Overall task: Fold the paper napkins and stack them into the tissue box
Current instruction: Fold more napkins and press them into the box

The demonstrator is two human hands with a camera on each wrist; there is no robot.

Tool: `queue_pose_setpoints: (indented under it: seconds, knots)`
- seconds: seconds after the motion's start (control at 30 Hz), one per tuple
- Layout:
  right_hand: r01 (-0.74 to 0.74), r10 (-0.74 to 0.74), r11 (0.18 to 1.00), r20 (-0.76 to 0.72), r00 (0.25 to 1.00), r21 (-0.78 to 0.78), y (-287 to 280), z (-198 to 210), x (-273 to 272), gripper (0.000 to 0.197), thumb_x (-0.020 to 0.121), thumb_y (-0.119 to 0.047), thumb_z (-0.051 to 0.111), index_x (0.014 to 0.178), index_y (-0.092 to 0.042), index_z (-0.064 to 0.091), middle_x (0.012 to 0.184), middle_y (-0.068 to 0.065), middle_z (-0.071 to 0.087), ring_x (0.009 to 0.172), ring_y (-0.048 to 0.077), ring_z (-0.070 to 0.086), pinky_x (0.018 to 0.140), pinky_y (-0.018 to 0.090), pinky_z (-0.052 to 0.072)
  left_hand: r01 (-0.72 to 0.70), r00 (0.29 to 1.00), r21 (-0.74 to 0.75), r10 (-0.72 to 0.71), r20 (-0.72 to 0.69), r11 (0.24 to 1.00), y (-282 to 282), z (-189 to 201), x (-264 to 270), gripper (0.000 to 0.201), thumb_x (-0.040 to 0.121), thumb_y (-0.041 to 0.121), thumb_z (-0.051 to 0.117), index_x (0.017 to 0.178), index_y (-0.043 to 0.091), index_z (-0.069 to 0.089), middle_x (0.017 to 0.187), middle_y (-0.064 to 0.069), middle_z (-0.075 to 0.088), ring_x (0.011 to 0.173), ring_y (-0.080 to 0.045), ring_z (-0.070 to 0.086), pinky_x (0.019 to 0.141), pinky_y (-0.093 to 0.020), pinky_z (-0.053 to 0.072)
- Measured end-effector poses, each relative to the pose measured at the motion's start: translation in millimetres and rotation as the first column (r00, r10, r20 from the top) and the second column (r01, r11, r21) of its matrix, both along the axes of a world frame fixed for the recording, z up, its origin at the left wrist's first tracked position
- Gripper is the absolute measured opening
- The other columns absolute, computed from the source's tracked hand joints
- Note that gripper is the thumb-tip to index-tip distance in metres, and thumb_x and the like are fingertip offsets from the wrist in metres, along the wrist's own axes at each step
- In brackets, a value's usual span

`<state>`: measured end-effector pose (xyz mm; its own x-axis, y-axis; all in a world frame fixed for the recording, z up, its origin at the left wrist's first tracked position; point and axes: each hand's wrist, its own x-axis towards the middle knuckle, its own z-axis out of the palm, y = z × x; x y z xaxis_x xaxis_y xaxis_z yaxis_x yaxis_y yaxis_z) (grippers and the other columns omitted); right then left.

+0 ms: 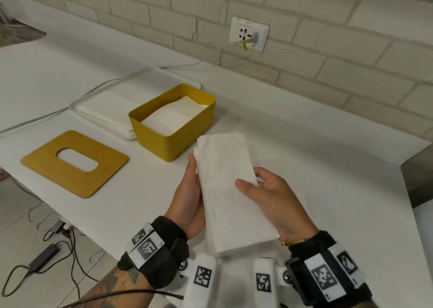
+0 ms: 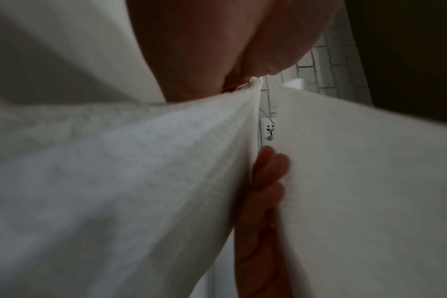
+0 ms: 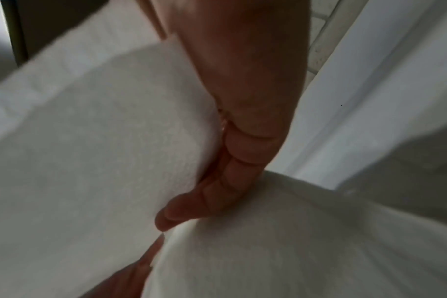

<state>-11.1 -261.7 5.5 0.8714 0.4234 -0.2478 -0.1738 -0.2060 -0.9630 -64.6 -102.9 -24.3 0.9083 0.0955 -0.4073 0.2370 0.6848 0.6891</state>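
Observation:
A folded white napkin (image 1: 228,190) is held lifted above the white counter (image 1: 328,167), in front of the yellow tissue box (image 1: 173,122). My left hand (image 1: 191,195) grips its left long edge, thumb on top and fingers underneath. My right hand (image 1: 274,197) pinches its right edge, thumb across the top. The box is open and holds folded white napkins (image 1: 173,114). In the left wrist view the napkin (image 2: 115,181) fills the frame, with fingers (image 2: 265,181) under it. The right wrist view shows the napkin (image 3: 89,161) and my right fingers (image 3: 232,161) beneath it.
A white tray (image 1: 77,105) with a stack of flat napkins (image 1: 105,113) sits behind the box on the left. The yellow lid (image 1: 75,163) with an oval slot lies flat further left. A wall socket (image 1: 248,33) with a white cable is on the brick wall.

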Motion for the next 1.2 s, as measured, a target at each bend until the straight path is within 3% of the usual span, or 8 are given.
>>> queue_pose_setpoints:
  seconds: [0.17, 0.37, 0.53, 0.67, 0.83, 0.97, 1.03, 1.2]
  knots:
    - [-0.011, 0.010, 0.999, -0.027, 1.000, -0.037, 4.6, -15.8, -1.6, 0.020, 0.095, -0.019, 0.070, 0.115, -0.017, 0.068, 0.103, 0.000, 0.078, 0.092, 0.019, 0.076, 0.080, 0.035, 0.059, 0.022, 1.000, 0.013, -0.022, -0.017, 1.000, 0.2, -3.0, -0.9, 0.079, 0.095, 0.075, 0.030, 0.143, 0.018, 0.056, 0.132, -0.017, 0.068, 0.123, -0.035, 0.065, 0.109, -0.055, 0.045]
    - [-0.007, 0.006, 0.998, -0.016, 1.000, -0.070, 3.4, -17.6, -3.2, 0.020, 0.095, -0.024, 0.071, 0.114, -0.019, 0.066, 0.100, -0.001, 0.079, 0.091, 0.017, 0.076, 0.083, 0.037, 0.061, 0.027, 0.999, 0.066, -0.025, -0.019, 0.997, -0.9, -7.0, -1.7, 0.049, 0.103, 0.043, 0.049, 0.137, 0.009, 0.058, 0.123, -0.017, 0.073, 0.113, -0.034, 0.071, 0.096, -0.049, 0.055]
    - [0.064, -0.037, 0.975, 0.125, 0.991, -0.214, -34.8, -0.2, 21.5, 0.011, 0.095, -0.025, 0.069, 0.104, -0.019, 0.068, 0.093, 0.002, 0.077, 0.079, 0.020, 0.075, 0.070, 0.032, 0.057, -0.039, 0.999, 0.081, 0.039, 0.002, 0.996, 14.5, -14.4, -3.4, 0.040, 0.103, 0.039, 0.051, 0.131, 0.013, 0.061, 0.116, -0.010, 0.076, 0.102, -0.026, 0.075, 0.080, -0.040, 0.060]
    - [0.084, 0.069, 0.827, 0.248, 0.966, -0.555, -80.5, 5.2, 62.5, 0.015, 0.092, -0.022, 0.071, 0.106, -0.024, 0.070, 0.098, -0.008, 0.072, 0.089, 0.010, 0.070, 0.071, 0.020, 0.048, -0.108, 0.994, 0.083, 0.108, 0.013, 0.991, 25.3, -16.1, -5.0, 0.033, 0.102, 0.036, 0.054, 0.126, 0.015, 0.063, 0.112, -0.006, 0.078, 0.095, -0.020, 0.077, 0.068, -0.033, 0.064]
    - [-0.073, 0.241, 0.649, 0.114, 0.964, -0.757, -100.3, -13.6, 82.5, 0.039, 0.086, -0.022, 0.079, 0.122, -0.021, 0.065, 0.116, -0.006, 0.061, 0.108, 0.011, 0.058, 0.083, 0.019, 0.042, -0.121, 0.993, 0.096, 0.120, 0.016, 0.988, 25.9, -13.8, -6.2, 0.034, 0.102, 0.036, 0.054, 0.128, 0.016, 0.063, 0.112, -0.005, 0.078, 0.095, -0.020, 0.077, 0.083, -0.041, 0.053]
    - [-0.018, 0.235, 0.651, 0.179, 0.955, -0.759, -101.5, -29.7, 83.4, 0.022, 0.084, -0.022, 0.080, 0.101, -0.020, 0.068, 0.092, -0.008, 0.057, 0.086, 0.009, 0.055, 0.068, 0.014, 0.041, -0.124, 0.992, 0.110, 0.125, -0.008, 0.986, 26.3, -14.8, -8.2, 0.035, 0.102, 0.036, 0.055, 0.129, 0.015, 0.063, 0.112, -0.006, 0.078, 0.095, -0.020, 0.077, 0.084, -0.041, 0.053]
    - [-0.012, 0.215, 0.683, 0.185, 0.959, -0.730, -104.7, -29.4, 84.9, 0.014, 0.084, -0.022, 0.080, 0.092, -0.019, 0.069, 0.087, -0.002, 0.063, 0.081, 0.012, 0.058, 0.071, 0.019, 0.045, -0.129, 0.991, 0.112, 0.131, -0.014, 0.985, 27.7, -15.3, -8.9, 0.035, 0.102, 0.036, 0.055, 0.129, 0.015, 0.063, 0.112, -0.006, 0.078, 0.095, -0.021, 0.077, 0.084, -0.042, 0.053]
    - [0.034, 0.058, 0.935, 0.246, 0.968, -0.354, -117.1, 9.2, 80.5, 0.022, 0.077, -0.009, 0.084, 0.091, -0.020, 0.071, 0.078, -0.001, 0.069, 0.076, 0.013, 0.065, 0.085, 0.033, 0.048, -0.140, 0.990, 0.123, 0.142, -0.007, 0.982, 29.9, -11.0, -6.6, 0.036, 0.101, 0.037, 0.056, 0.130, 0.015, 0.063, 0.114, -0.006, 0.077, 0.098, -0.022, 0.076, 0.086, -0.042, 0.053]
